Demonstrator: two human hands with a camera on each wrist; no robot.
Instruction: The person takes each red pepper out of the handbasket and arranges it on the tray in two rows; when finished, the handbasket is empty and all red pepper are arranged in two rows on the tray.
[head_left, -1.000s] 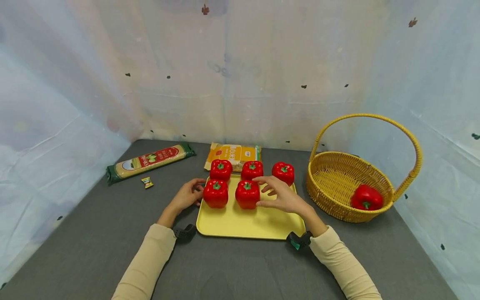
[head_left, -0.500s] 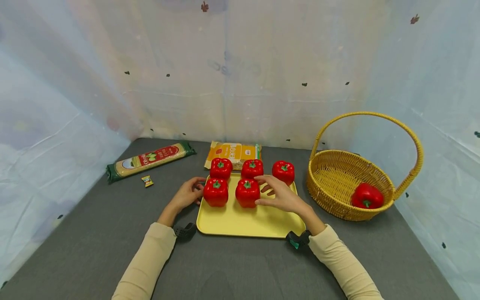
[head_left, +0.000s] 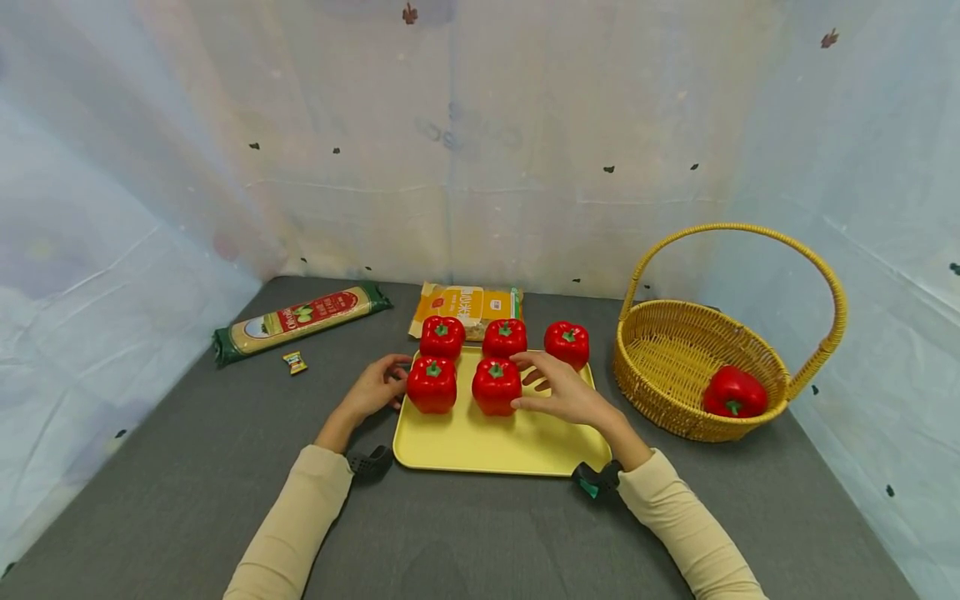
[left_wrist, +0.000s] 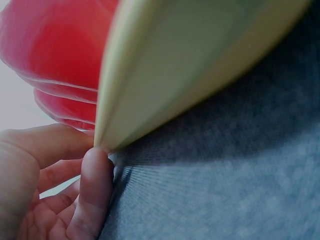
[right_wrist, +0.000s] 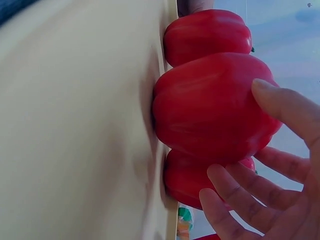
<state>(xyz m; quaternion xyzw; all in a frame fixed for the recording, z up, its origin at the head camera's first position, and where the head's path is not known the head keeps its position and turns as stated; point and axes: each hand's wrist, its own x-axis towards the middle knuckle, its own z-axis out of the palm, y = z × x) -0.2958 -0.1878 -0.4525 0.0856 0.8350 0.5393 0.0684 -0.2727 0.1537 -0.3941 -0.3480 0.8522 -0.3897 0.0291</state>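
In the head view my left hand is at the left rim of a yellow tray; in the left wrist view its thumb and a finger pinch the tray's edge. On the tray's right side, my right hand has its thumb and index finger around the right flank of a red bell pepper, its other fingers loosely bent. That pepper stands upright on the tray. Left of it is another bell pepper. Behind stand three more, a left pepper, a middle pepper and a right pepper.
A yellow wicker basket with a tall handle stands at the right, one bell pepper lying inside. Behind the tray lies an orange food packet. A long pasta packet and a small yellow wrapped sweet lie at the left.
The pepper at my right hand has shifted very slightly to the right, along with the fingertips. My left hand and the tray stay put.
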